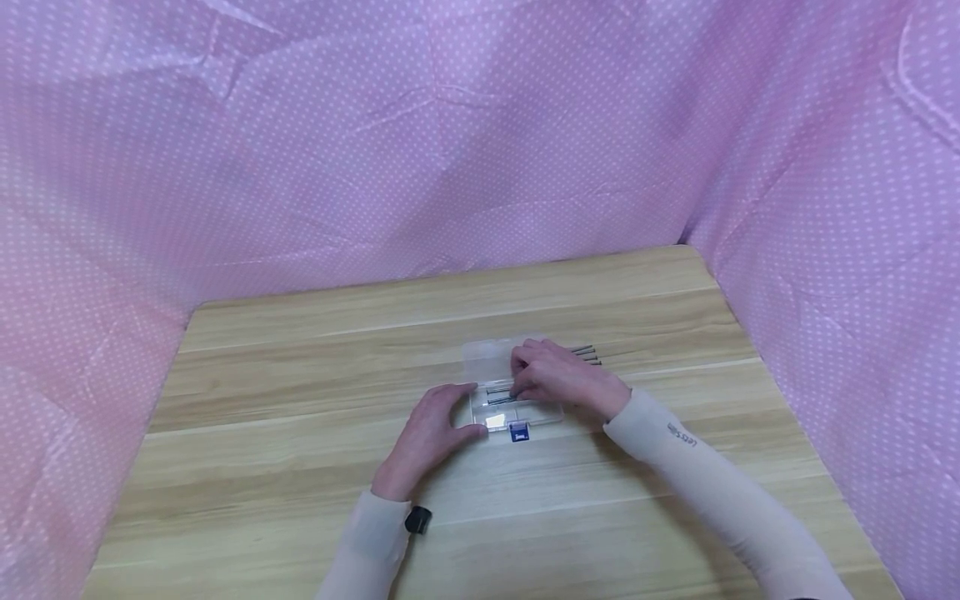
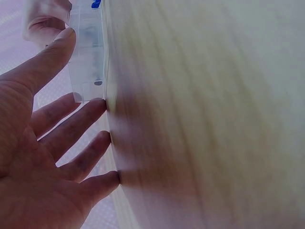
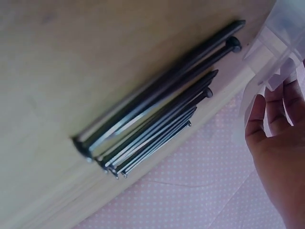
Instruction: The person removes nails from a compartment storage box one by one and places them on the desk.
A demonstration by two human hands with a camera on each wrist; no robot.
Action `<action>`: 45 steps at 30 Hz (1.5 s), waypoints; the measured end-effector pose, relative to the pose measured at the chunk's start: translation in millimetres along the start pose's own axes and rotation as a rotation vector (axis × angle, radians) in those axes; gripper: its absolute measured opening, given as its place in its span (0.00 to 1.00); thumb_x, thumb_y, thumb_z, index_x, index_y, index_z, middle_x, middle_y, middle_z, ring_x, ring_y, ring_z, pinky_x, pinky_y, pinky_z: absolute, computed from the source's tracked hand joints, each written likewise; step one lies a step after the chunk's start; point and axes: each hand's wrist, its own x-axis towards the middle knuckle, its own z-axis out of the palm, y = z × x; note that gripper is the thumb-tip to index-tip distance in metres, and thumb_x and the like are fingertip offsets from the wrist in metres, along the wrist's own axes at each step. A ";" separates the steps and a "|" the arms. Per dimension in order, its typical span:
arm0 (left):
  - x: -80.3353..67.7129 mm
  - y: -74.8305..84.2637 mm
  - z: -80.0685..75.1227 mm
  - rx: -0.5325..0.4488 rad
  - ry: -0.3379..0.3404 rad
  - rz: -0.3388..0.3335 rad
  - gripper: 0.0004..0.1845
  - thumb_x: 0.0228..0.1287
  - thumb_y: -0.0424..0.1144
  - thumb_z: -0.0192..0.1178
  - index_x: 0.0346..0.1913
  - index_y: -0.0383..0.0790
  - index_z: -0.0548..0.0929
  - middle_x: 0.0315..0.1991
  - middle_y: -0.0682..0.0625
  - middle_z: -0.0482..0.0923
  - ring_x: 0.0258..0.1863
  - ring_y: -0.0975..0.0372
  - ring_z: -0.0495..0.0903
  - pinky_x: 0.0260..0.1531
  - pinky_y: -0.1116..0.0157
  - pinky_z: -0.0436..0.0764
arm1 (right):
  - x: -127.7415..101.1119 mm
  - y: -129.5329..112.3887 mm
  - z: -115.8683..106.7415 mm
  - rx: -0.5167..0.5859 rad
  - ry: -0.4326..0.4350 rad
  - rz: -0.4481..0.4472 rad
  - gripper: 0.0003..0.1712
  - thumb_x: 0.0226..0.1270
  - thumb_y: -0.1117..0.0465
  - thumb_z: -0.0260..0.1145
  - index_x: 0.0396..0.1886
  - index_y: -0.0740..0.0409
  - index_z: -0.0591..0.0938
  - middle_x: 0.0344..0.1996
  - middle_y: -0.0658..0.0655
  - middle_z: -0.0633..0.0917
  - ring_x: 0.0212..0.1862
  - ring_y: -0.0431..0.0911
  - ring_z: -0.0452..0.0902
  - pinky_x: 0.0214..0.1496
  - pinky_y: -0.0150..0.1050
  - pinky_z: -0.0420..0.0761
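Note:
A clear plastic compartment box (image 1: pixel 538 412) lies on the wooden table with its lid (image 1: pixel 483 358) folded back. My left hand (image 1: pixel 431 433) holds the box's left end, thumb at the front edge and forefinger toward the back corner; the other fingers spread beside it in the left wrist view. Several dark metal nails (image 1: pixel 500 401) lie in a left compartment. Over the box, my right hand (image 1: pixel 558 373) reaches in with bent fingers (image 3: pixel 257 114) near those nails. Whether a nail is between its fingertips is hidden.
More nails (image 3: pixel 152 100) of differing lengths lie side by side on the table, right of the box and partly behind my right hand in the head view. A blue label (image 1: pixel 519 431) marks the box's front. Pink dotted cloth (image 1: pixel 420 142) hangs around the wooden table (image 1: pixel 300 383).

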 end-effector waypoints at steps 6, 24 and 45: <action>0.2 -0.1 -0.6 0.003 0.005 0.007 0.38 0.58 0.51 0.77 0.70 0.44 0.78 0.66 0.44 0.78 0.70 0.48 0.70 0.73 0.47 0.67 | -1.5 0.1 2.0 0.029 0.019 0.027 0.04 0.66 0.54 0.75 0.38 0.45 0.93 0.37 0.44 0.77 0.42 0.42 0.69 0.48 0.38 0.74; -1.0 0.3 -0.8 -0.010 0.017 0.027 0.38 0.58 0.50 0.78 0.70 0.42 0.78 0.65 0.43 0.79 0.69 0.47 0.72 0.72 0.47 0.68 | -1.8 0.7 2.4 0.012 0.015 0.002 0.04 0.68 0.53 0.74 0.37 0.45 0.92 0.37 0.44 0.76 0.42 0.41 0.69 0.49 0.38 0.74; -0.2 -0.5 -1.0 -0.001 0.025 0.049 0.37 0.57 0.49 0.78 0.69 0.41 0.79 0.65 0.42 0.79 0.69 0.46 0.72 0.72 0.47 0.68 | 3.0 -2.4 -1.3 -0.166 0.008 -0.072 0.02 0.67 0.55 0.75 0.34 0.45 0.90 0.39 0.44 0.78 0.43 0.43 0.71 0.49 0.38 0.74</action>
